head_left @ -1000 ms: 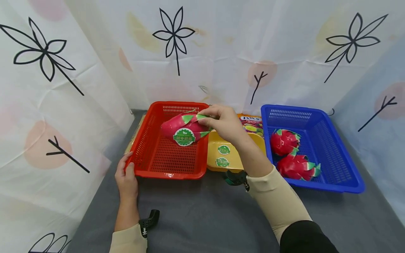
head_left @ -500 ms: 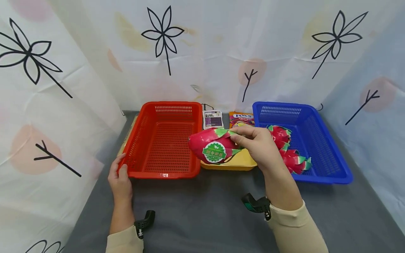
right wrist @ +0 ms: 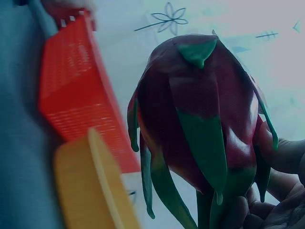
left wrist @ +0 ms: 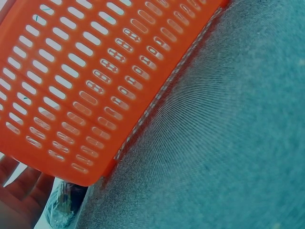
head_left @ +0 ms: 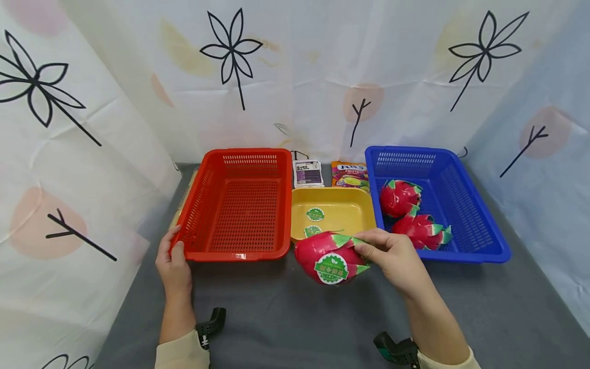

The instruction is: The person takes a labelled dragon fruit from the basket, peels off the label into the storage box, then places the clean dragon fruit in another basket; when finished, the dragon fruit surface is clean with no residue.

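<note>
In the head view, my right hand [head_left: 398, 256] pinches a dragon fruit [head_left: 310, 256] by its green-tipped leaves. The fruit hangs over the grey table in front of the yellow tray and bears a round green sticker [head_left: 332, 268]. In the right wrist view, the dragon fruit [right wrist: 190, 109] fills the middle, with fingers at its leafy end. My left hand [head_left: 174, 269] holds the red basket [head_left: 239, 256] at its front left corner. The left wrist view shows the perforated basket wall [left wrist: 90, 90] with fingers [left wrist: 28, 183] at its edge. Two green stickers [head_left: 315, 214] lie in the yellow tray [head_left: 355, 202].
A blue basket [head_left: 475, 253] with two dragon fruits [head_left: 401, 197] stands at the right. Behind the yellow tray lie a white packet [head_left: 308, 174] and an orange Fox's sweets bag [head_left: 350, 175]. A patterned white curtain [head_left: 295, 77] closes off the back and sides.
My right hand has carried the dragon fruit from over the red basket, rightward and toward me, to in front of the yellow tray. The left hand stays on the red basket.
</note>
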Action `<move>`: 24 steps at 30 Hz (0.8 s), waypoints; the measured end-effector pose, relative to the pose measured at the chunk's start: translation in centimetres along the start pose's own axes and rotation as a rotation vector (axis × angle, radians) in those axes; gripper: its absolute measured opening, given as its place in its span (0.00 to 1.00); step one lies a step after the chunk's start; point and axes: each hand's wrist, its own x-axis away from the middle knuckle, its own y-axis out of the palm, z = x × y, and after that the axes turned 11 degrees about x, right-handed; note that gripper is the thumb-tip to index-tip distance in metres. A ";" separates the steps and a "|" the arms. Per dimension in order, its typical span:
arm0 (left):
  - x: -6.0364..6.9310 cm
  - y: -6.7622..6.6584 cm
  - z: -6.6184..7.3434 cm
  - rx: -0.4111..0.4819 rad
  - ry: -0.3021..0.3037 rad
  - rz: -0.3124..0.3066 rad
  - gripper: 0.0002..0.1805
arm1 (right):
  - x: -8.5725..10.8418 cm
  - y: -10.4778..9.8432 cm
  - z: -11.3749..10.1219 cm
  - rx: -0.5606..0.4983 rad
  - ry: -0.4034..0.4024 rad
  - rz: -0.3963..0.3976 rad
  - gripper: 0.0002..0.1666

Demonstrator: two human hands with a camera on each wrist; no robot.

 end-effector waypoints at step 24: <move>0.0 0.0 0.1 -0.009 0.001 0.000 0.22 | -0.3 4.0 6.7 0.057 0.269 -0.018 0.16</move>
